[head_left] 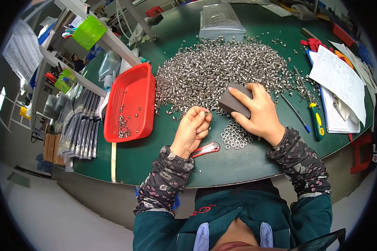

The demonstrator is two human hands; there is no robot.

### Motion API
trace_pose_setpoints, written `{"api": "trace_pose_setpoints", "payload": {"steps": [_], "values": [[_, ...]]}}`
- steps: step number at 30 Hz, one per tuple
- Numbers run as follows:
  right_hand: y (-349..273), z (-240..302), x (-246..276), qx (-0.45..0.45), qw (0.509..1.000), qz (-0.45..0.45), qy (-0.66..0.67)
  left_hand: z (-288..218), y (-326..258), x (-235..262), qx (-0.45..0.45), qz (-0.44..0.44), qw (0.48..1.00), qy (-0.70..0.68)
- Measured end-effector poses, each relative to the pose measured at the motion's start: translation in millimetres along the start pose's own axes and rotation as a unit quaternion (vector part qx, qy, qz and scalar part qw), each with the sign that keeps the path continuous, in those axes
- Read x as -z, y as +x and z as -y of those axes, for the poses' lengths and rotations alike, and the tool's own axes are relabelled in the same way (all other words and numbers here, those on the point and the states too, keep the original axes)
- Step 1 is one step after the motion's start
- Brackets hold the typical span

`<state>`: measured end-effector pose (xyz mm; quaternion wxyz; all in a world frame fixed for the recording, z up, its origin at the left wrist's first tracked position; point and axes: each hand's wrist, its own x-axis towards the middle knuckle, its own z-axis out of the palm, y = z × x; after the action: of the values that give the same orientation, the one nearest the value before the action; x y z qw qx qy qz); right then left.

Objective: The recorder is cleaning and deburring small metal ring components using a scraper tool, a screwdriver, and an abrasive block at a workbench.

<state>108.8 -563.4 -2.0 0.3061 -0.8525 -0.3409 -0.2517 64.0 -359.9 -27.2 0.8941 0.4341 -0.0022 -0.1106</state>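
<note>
Between the thumb and fingers of my left hand (pixel 192 129) is a small metal ring (pixel 206 113), pinched near the front of a big heap of metal rings (pixel 222 69). My right hand (pixel 259 111) grips a dark grey block (pixel 234 101), fingers over its top and thumb along its near side. The block is tilted, at the heap's front edge. Below it, a flat cluster of rings (pixel 237 136) lies on the green table, partly hidden by my right hand. A red utility knife (pixel 206 149) rests between my two hands.
A red plastic basket (pixel 148 113) with some rings stands at the left. To the right lie a blue-tipped pen (pixel 296 113), a screwdriver (pixel 317 121) with a yellow-green handle, and papers on a clipboard (pixel 339 73). Clear plastic trays (pixel 222 21) sit behind the heap; packed bags (pixel 77 134) stand far left.
</note>
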Motion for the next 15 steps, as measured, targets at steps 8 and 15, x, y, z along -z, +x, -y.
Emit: {"api": "trace_pose_setpoints", "payload": {"steps": [8, 15], "values": [[-0.6, -1.9, -0.3, 0.001, 1.0, 0.018, -0.006, -2.9, 1.5, 2.7, 0.013, -0.01, 0.999, -0.03], [-0.7, -2.0, -1.1, -0.005, 0.999, 0.033, 0.0, -4.1, 1.7, 3.9, 0.019, -0.023, 0.999, -0.042]]}}
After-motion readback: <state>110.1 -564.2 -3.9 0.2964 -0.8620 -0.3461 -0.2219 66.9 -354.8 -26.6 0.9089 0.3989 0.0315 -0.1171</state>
